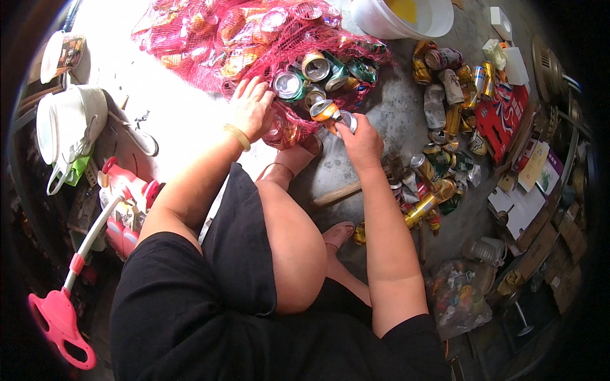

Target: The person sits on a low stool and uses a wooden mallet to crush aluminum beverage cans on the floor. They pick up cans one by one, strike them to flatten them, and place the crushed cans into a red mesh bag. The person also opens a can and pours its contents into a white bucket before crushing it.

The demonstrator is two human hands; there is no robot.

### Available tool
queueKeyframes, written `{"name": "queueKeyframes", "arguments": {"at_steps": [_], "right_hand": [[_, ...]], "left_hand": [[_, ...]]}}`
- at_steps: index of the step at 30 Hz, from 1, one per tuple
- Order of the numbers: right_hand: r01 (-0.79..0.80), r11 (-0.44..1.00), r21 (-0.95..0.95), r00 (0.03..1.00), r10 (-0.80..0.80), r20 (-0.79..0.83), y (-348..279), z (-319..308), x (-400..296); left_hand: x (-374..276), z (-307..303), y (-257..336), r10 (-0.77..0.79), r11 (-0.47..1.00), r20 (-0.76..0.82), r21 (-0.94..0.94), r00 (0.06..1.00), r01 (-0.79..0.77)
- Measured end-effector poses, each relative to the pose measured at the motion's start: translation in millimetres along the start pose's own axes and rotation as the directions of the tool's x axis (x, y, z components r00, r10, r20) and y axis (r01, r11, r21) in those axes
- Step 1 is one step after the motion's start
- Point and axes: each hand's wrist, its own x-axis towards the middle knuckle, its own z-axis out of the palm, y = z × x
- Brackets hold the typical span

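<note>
A red mesh sack [190,43] full of crushed drink cans lies on the floor before me. Its mouth faces to the right, where several green and gold cans [316,66] show. My left hand [251,105], with a pale bangle at the wrist, lies with spread fingers on the edge of the netting, left of those cans. My right hand [360,143] grips an orange and silver can [325,111] just below the sack's mouth. Whether it holds a second can is unclear. Part of the netting bulges above my foot.
Crushed cans [431,176] lie in a pile on the floor to the right, near a wooden handle [337,193]. A white bucket [402,19] stands at the top. At right are a red carton [500,119] and a plastic bag [460,297]; at left, a pink wheeled toy [126,190].
</note>
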Motion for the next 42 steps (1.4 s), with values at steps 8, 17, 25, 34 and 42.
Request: {"name": "queueKeyframes", "arguments": {"at_steps": [8, 17, 25, 34, 42], "right_hand": [[-0.012, 1.0, 0.006, 1.0, 0.012, -0.007, 0, -1, 0], [-0.028, 0.999, 0.019, 0.999, 0.028, 0.015, -2, -3, -4], [-0.021, 0.997, 0.075, 1.0, 0.02, 0.01, -2, -6, -5], [0.057, 0.994, 0.095, 0.998, -0.055, -0.025, -9, -4, -3], [0.073, 0.997, -0.024, 0.997, -0.073, 0.021, -23, -14, -2]], "left_hand": [[23, -9, 16, 0.057, 0.998, -0.114, -0.016, 0.992, -0.059], [48, 14, 37, -0.132, 0.97, 0.162, 0.223, 0.978, 0.094], [48, 18, 10, -0.49, 0.782, 0.206, -0.325, 0.847, 0.532], [39, 48, -20, -0.225, 0.237, 0.52, -0.791, 0.824, 0.564], [33, 74, -30, -0.113, 0.26, 0.537, -0.796, 0.836, 0.546]]}}
